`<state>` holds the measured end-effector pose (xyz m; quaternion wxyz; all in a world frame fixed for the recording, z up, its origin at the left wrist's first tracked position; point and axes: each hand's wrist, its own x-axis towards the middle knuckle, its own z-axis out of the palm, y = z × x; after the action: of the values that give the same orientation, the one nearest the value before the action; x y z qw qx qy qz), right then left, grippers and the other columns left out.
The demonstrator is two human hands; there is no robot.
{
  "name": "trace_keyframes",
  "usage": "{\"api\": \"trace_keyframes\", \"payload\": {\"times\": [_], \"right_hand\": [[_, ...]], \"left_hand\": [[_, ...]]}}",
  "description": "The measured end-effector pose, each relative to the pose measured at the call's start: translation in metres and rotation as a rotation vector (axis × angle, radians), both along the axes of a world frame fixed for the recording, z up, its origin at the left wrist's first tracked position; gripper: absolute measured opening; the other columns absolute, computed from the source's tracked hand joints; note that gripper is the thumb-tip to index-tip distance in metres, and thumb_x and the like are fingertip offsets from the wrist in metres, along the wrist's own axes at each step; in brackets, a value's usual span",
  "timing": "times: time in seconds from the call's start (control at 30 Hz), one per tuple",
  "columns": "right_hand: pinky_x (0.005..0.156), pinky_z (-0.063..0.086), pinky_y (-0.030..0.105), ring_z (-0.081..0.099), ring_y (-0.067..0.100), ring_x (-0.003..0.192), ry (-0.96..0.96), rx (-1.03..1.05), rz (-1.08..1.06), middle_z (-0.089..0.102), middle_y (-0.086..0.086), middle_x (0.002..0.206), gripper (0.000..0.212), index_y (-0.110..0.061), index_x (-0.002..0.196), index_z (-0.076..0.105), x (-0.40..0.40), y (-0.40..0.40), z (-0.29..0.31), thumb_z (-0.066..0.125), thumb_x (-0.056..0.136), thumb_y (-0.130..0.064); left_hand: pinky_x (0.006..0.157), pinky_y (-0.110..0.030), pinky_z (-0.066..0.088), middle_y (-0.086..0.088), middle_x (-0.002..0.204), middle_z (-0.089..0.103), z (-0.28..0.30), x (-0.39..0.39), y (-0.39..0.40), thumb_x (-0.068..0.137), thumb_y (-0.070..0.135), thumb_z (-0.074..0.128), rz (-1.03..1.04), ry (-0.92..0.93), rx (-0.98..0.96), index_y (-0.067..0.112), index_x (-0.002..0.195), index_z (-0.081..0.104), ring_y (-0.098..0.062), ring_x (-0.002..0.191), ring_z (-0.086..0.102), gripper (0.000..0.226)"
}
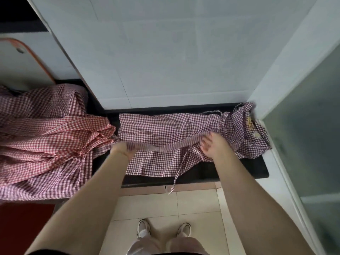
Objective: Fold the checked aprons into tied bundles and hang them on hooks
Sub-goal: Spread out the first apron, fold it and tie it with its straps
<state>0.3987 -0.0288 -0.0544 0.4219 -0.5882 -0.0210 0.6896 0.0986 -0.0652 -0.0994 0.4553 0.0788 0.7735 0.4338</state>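
Observation:
A purple-and-white checked apron (165, 127) lies spread lengthwise on the black counter (257, 168). My left hand (122, 150) grips its near folded edge at the left end. My right hand (211, 142) holds the same edge further right, fingers curled over the cloth. The edge between my hands is lifted and blurred. One thin apron tie (177, 173) hangs over the counter's front edge. The apron's bunched top part (246, 129) lies at the right end against the wall.
A heap of red-and-white checked aprons (46, 137) covers the counter on the left. An orange-rimmed board (27, 57) leans at the back left. White tiled wall (165, 52) stands behind; a frosted glass panel (312, 135) is on the right. Tiled floor and my shoes lie below.

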Motion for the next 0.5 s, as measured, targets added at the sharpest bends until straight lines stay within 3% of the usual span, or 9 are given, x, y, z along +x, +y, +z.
{"api": "trace_keyframes", "payload": {"times": [0.03, 0.07, 0.1, 0.17, 0.23, 0.3, 0.43, 0.5], "right_hand": [[0.108, 0.041, 0.035, 0.051, 0.024, 0.132, -0.020, 0.086, 0.009, 0.057, 0.007, 0.139, 0.036, -0.008, 0.135, 0.055, -0.004, 0.013, 0.016, 0.046, 0.105, -0.026], [0.105, 0.043, 0.036, 0.051, 0.023, 0.131, -0.007, 0.210, 0.004, 0.056, 0.005, 0.141, 0.040, -0.010, 0.140, 0.051, -0.007, 0.023, 0.034, 0.048, 0.105, -0.029], [0.101, 0.045, 0.036, 0.053, 0.022, 0.129, 0.023, 0.319, -0.031, 0.055, 0.004, 0.141, 0.044, -0.010, 0.142, 0.048, -0.010, 0.029, 0.050, 0.050, 0.104, -0.032], [0.095, 0.050, 0.035, 0.057, 0.021, 0.121, 0.107, 0.453, -0.083, 0.057, 0.004, 0.133, 0.046, -0.011, 0.141, 0.046, -0.018, 0.032, 0.062, 0.054, 0.102, -0.034], [0.087, 0.053, 0.033, 0.062, 0.021, 0.112, 0.074, 0.397, -0.040, 0.061, 0.005, 0.126, 0.042, -0.011, 0.138, 0.048, -0.025, 0.019, 0.044, 0.054, 0.102, -0.031], [0.079, 0.053, 0.033, 0.064, 0.022, 0.102, -0.005, 0.180, -0.015, 0.063, 0.012, 0.126, 0.039, -0.006, 0.136, 0.050, -0.028, -0.003, 0.007, 0.053, 0.103, -0.026], [0.083, 0.054, 0.037, 0.064, 0.028, 0.095, -0.102, -0.186, 0.010, 0.064, 0.018, 0.111, 0.029, 0.002, 0.126, 0.050, -0.034, -0.047, -0.046, 0.050, 0.103, -0.015], [0.083, 0.053, 0.039, 0.064, 0.027, 0.091, -0.147, -0.235, 0.042, 0.063, 0.017, 0.104, 0.027, 0.002, 0.125, 0.050, -0.035, -0.060, -0.057, 0.050, 0.101, -0.010]], "left_hand": [[0.100, -0.033, 0.050, -0.016, 0.151, 0.045, 0.024, -0.006, 0.015, 0.108, 0.036, 0.034, 0.129, -0.121, 0.142, 0.010, 0.150, 0.039, -0.025, 0.132, 0.051, 0.050], [0.093, -0.030, 0.055, -0.018, 0.146, 0.048, 0.055, -0.007, 0.024, 0.108, 0.029, 0.037, 0.265, -0.362, 0.328, 0.006, 0.150, 0.036, -0.019, 0.120, 0.059, 0.049], [0.085, -0.028, 0.058, -0.019, 0.136, 0.056, 0.080, -0.012, 0.032, 0.106, 0.025, 0.041, 0.306, -0.390, 0.562, 0.003, 0.150, 0.035, -0.015, 0.103, 0.063, 0.049], [0.072, -0.030, 0.061, -0.009, 0.106, 0.066, 0.106, -0.015, 0.032, 0.103, 0.021, 0.051, 0.405, -0.235, 0.629, 0.007, 0.136, 0.047, -0.015, 0.079, 0.064, 0.036], [0.055, -0.029, 0.056, -0.006, 0.100, 0.070, 0.100, -0.016, 0.019, 0.100, 0.023, 0.055, 0.345, -0.044, 0.508, 0.014, 0.121, 0.057, -0.017, 0.071, 0.067, 0.023], [0.049, -0.028, 0.050, -0.009, 0.098, 0.069, 0.064, -0.021, -0.002, 0.100, 0.023, 0.053, 0.266, 0.065, 0.274, 0.006, 0.115, 0.061, -0.017, 0.065, 0.065, 0.024], [0.059, -0.032, 0.050, -0.011, 0.073, 0.065, -0.006, -0.035, -0.050, 0.101, 0.018, 0.051, 0.324, -0.092, -0.112, -0.003, 0.113, 0.058, -0.017, 0.055, 0.060, 0.025], [0.062, -0.030, 0.050, -0.016, 0.087, 0.073, -0.021, -0.041, -0.065, 0.101, 0.011, 0.049, 0.245, -0.126, -0.179, -0.001, 0.114, 0.059, -0.016, 0.055, 0.061, 0.021]]}}
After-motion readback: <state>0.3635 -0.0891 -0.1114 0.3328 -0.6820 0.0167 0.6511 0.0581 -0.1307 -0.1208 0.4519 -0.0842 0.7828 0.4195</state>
